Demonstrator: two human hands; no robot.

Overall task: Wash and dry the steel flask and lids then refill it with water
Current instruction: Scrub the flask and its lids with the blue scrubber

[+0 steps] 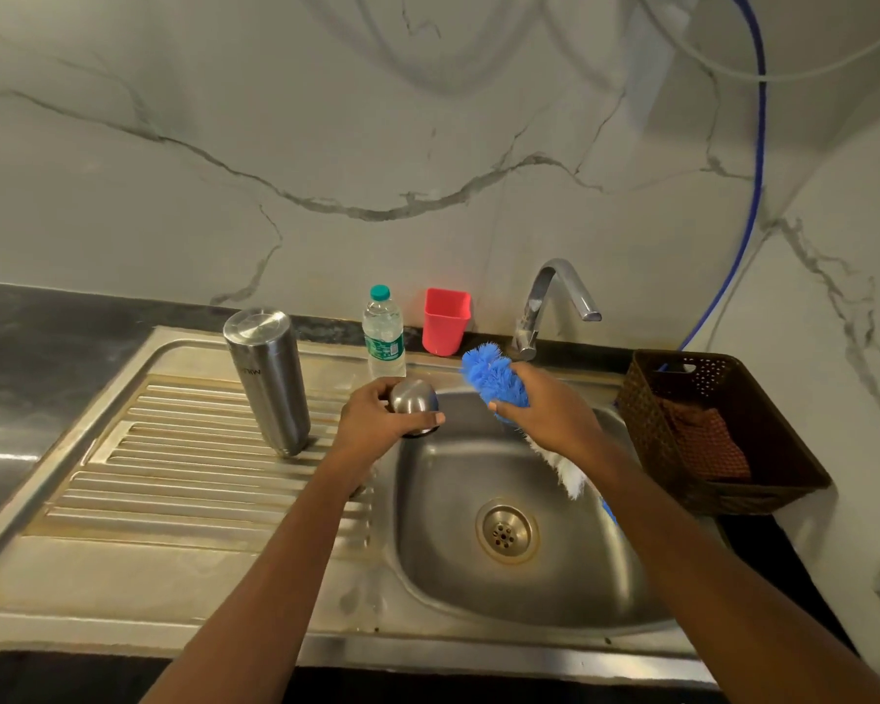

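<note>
Clearly the coming move turns on lid and brush. The left hand has its grip pinched round the small domed steel lid, thumb and curled fingers on it, above the sink at the basin's 10 o'clock edge. The right hand has its grip wrapped round the blue brush. The brush's tuft sits just beside the lid at the lid's 2 o'clock, not touching, and its long axis runs from 11 o'clock down to 5 o'clock under the palm. To scrub, I judge the tuft must swing toward 8 o'clock. The steel flask stands on end on the drainboard, at 9 o'clock of the left hand, the nearer one.
</note>
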